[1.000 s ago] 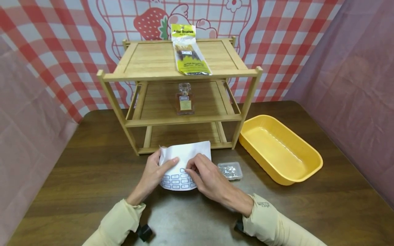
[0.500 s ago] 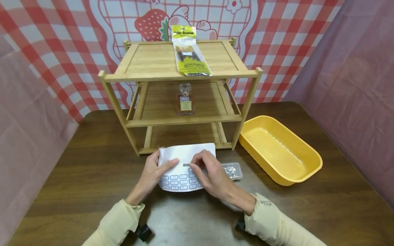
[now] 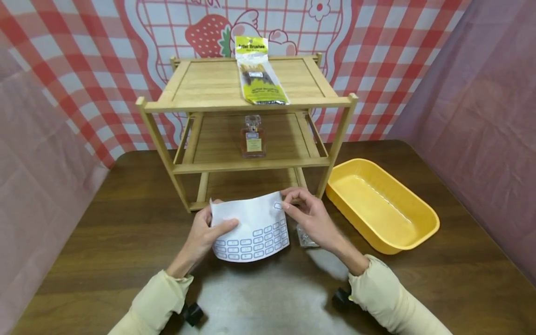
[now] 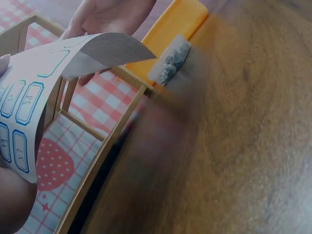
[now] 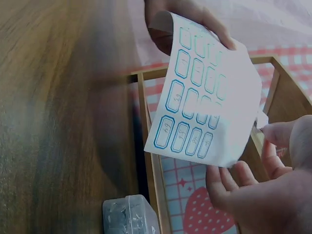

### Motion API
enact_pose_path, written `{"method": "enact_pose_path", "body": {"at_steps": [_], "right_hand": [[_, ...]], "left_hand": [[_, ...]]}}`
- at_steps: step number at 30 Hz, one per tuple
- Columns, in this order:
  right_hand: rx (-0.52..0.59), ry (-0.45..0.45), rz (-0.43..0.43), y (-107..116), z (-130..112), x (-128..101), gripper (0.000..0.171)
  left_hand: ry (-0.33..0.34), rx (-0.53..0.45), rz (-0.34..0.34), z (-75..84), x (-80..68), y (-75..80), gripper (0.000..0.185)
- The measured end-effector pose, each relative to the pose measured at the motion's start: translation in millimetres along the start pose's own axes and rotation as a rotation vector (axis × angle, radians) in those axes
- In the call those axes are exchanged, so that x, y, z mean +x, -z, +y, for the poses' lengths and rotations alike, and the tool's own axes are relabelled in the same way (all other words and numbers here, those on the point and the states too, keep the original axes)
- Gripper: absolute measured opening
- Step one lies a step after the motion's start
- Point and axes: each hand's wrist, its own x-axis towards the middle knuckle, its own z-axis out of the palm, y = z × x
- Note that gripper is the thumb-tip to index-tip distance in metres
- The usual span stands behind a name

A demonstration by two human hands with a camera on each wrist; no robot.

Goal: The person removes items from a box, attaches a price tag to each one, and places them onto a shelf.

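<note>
My left hand (image 3: 204, 238) grips a white sheet of label stickers (image 3: 244, 215) by its left side, thumb on the front and fingers behind. Blue-bordered labels with handwritten marks fill the lower rows; the upper part is bare white. At the sheet's upper right edge, my right hand (image 3: 315, 221) pinches one small label sticker (image 3: 278, 205) between thumb and forefinger. In the right wrist view that small label (image 5: 262, 119) sticks out from the fingertips beside the sheet (image 5: 234, 141), while the other fingers lie near the sheet's edge. The sheet bows in the left wrist view.
Behind the hands stands a three-tier wooden rack (image 3: 251, 163). A pack of artist brushes (image 3: 264, 90) lies on its top, and a perfume bottle (image 3: 253, 139) stands on the middle shelf. At right are a yellow basin (image 3: 383, 209) and a clear box of small metal pieces (image 3: 305, 238).
My right hand has moved right and slightly up from the middle of the sheet, taking a label sticker off its row. The left hand keeps its grip, shifting slightly left.
</note>
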Motion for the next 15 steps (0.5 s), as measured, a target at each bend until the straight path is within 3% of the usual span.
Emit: {"method": "enact_pose_path", "body": {"at_steps": [5, 11, 15], "right_hand": [[-0.005, -0.066, -0.053, 4.6, -0.4, -0.3, 0.005], [0.032, -0.118, -0.031, 7.4, 0.4, -1.4, 0.009], [0.050, -0.142, -0.038, 7.2, 2.0, -1.4, 0.010]], "left_hand": [[0.048, 0.010, 0.045, 0.4, -0.7, 1.5, 0.022], [0.129, 0.059, 0.163, 0.9, -1.3, 2.5, 0.032], [0.133, 0.071, 0.225, -0.1, -2.1, 4.7, 0.032]]}}
